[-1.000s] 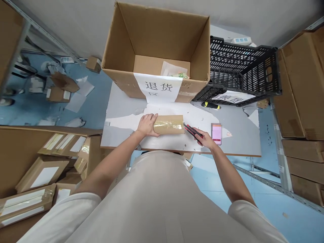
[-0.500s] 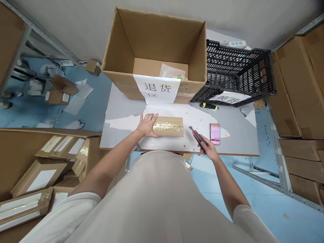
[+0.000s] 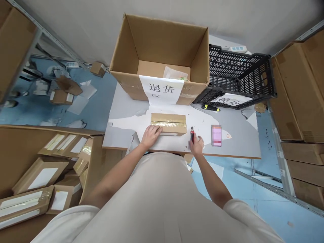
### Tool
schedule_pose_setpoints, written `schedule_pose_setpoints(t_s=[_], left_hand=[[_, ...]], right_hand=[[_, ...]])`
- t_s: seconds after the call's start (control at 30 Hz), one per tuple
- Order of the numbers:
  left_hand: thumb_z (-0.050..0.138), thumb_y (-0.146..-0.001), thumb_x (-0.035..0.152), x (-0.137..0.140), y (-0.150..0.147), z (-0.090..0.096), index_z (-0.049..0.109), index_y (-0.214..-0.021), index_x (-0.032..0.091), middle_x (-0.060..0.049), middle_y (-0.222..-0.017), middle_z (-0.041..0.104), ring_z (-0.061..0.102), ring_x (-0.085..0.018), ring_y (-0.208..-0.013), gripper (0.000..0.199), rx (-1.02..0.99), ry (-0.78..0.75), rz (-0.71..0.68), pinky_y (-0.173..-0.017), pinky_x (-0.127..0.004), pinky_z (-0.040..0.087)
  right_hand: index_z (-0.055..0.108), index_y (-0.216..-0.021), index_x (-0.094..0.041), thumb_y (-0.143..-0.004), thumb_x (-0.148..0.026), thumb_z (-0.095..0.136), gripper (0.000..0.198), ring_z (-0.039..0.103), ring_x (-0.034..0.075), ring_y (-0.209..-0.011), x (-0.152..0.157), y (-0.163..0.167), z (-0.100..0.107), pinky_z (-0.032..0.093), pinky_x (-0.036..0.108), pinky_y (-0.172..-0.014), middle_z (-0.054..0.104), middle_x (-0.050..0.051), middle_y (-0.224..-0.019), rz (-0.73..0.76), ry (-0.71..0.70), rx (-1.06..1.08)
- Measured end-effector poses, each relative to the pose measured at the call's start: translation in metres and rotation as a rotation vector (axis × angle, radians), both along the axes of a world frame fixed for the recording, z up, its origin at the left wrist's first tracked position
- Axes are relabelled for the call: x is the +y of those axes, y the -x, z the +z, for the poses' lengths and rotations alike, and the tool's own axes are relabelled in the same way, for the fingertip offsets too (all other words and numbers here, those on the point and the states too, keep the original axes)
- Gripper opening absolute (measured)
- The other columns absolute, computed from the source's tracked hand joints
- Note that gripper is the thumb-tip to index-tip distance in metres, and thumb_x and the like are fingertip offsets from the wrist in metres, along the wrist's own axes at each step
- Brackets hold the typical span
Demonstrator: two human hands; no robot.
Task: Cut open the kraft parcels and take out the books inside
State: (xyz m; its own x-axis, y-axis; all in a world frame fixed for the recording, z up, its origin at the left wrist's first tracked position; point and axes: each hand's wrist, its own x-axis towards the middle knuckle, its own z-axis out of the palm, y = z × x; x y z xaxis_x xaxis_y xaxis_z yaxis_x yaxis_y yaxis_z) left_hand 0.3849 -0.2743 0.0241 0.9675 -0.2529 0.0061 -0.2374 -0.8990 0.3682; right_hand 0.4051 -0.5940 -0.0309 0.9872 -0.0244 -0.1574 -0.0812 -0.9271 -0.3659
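Desk (image 3: 243, 146): one. Taped carton (image 3: 168, 123), one. Box cutters: one red-and-black box cutter (image 3: 192, 134). Yellow-and-black handled tool (image 3: 210, 108), one. Smartphone (image 3: 216, 135), one. Black plastic crate (image 3: 267, 93), one. Lettered paper signs (image 3: 162, 96), two. Open-topped cartons: two, one large open carton (image 3: 167, 44) ahead, one parcel-filled carton (image 3: 17, 148) at lower left. Labelled parcels (image 3: 40, 176) inside the latter: at least five, overlapping, full count unclear. Right-hand rack, lower stack: three brown cartons (image 3: 305, 171).

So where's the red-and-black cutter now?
In the head view, the cutter is in the person's right grip, close to the near edge of the table, just right of the taped box and left of the phone.
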Motion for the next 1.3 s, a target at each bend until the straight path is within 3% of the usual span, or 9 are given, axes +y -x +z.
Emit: schedule_pose_setpoints(t_s=[0.1,0.27,0.4,0.5,0.63,0.77,0.87,1.0,1.3], left_hand=[[0.037,-0.086,0.012,-0.003,0.006,-0.003,0.055,-0.126,0.027,-0.012,-0.120,0.061,0.053,-0.025,-0.113,0.046,0.008,0.002,0.006,-0.098,-0.047,0.039],[0.033,-0.088,0.012,-0.005,0.014,-0.010,0.058,-0.121,0.026,-0.011,-0.116,0.062,0.053,-0.024,-0.109,0.044,-0.024,-0.013,0.013,-0.096,-0.044,0.038],[0.033,-0.087,0.010,-0.007,0.018,-0.013,0.059,-0.119,0.026,-0.010,-0.113,0.063,0.054,-0.023,-0.106,0.044,-0.033,0.022,0.016,-0.093,-0.042,0.039],[0.036,-0.087,0.012,-0.009,0.017,-0.009,0.059,-0.118,0.027,-0.010,-0.112,0.062,0.054,-0.024,-0.106,0.042,-0.025,0.055,0.069,-0.094,-0.044,0.040],[0.050,-0.085,0.026,-0.006,0.008,0.003,0.054,-0.125,0.025,-0.013,-0.122,0.054,0.050,-0.028,-0.114,0.040,0.024,0.122,0.112,-0.096,-0.047,0.040],[0.072,-0.066,0.041,0.016,-0.013,0.019,0.039,-0.138,0.017,-0.020,-0.139,0.038,0.044,-0.035,-0.122,0.083,0.113,0.132,0.181,-0.097,-0.049,0.040],[0.076,-0.055,0.054,0.045,-0.032,0.032,0.038,-0.139,0.015,-0.020,-0.142,0.037,0.040,-0.037,-0.126,0.100,0.238,0.134,0.069,-0.100,-0.048,0.038],[0.037,-0.084,0.062,0.067,-0.049,0.045,0.047,-0.134,0.024,-0.010,-0.142,0.044,0.038,-0.031,-0.132,0.063,0.368,0.178,0.019,-0.103,-0.050,0.033],[0.064,-0.072,0.042,-0.018,-0.035,0.050,0.043,-0.135,0.012,-0.024,-0.129,0.049,0.043,-0.039,-0.121,0.073,0.091,-0.152,0.292,-0.101,-0.066,0.023]], right_hand=[[0.030,-0.146,-0.015,-0.091,-0.043,0.040,0.063,0.034,0.034,-0.129,0.014,-0.039,0.038,0.033,0.054,-0.102,0.037,0.021,-0.137,0.138,-0.135,-0.217],[0.048,-0.133,-0.018,-0.089,-0.038,0.049,0.048,0.041,0.031,-0.127,0.055,-0.109,0.084,0.032,0.046,-0.104,0.047,0.016,-0.137,0.767,-0.130,-0.095],[0.049,-0.128,-0.018,-0.094,-0.036,0.040,0.040,0.060,0.024,-0.089,0.075,-0.142,0.083,0.044,0.039,-0.085,0.065,0.011,-0.103,0.485,-0.225,-0.010],[0.048,-0.127,-0.013,-0.091,-0.032,0.045,0.041,0.056,0.024,-0.089,0.090,-0.145,0.077,0.043,0.039,-0.083,0.059,0.015,-0.111,0.275,-0.201,-0.150],[0.062,-0.107,-0.017,-0.092,-0.020,0.036,0.029,0.046,0.027,-0.107,0.099,-0.119,0.080,0.033,0.043,-0.094,0.055,0.015,-0.116,0.613,0.041,-0.206],[0.060,-0.113,-0.019,-0.090,-0.029,0.047,0.029,0.046,0.028,-0.111,0.084,-0.084,0.092,0.032,0.045,-0.096,0.056,0.012,-0.117,0.908,0.050,-0.088],[0.058,-0.118,-0.018,-0.093,-0.025,0.040,0.032,0.047,0.028,-0.113,0.067,-0.059,0.096,0.031,0.048,-0.099,0.056,0.013,-0.123,0.912,0.012,-0.086],[0.064,-0.111,-0.025,-0.094,-0.018,0.031,0.037,0.049,0.027,-0.120,0.054,-0.023,0.089,0.033,0.045,-0.104,0.058,0.008,-0.125,0.855,-0.044,-0.074],[0.062,-0.119,-0.020,-0.093,-0.018,0.035,0.038,0.056,0.027,-0.104,0.094,-0.036,0.097,0.045,0.044,-0.087,0.062,0.012,-0.118,0.783,0.051,0.006]])
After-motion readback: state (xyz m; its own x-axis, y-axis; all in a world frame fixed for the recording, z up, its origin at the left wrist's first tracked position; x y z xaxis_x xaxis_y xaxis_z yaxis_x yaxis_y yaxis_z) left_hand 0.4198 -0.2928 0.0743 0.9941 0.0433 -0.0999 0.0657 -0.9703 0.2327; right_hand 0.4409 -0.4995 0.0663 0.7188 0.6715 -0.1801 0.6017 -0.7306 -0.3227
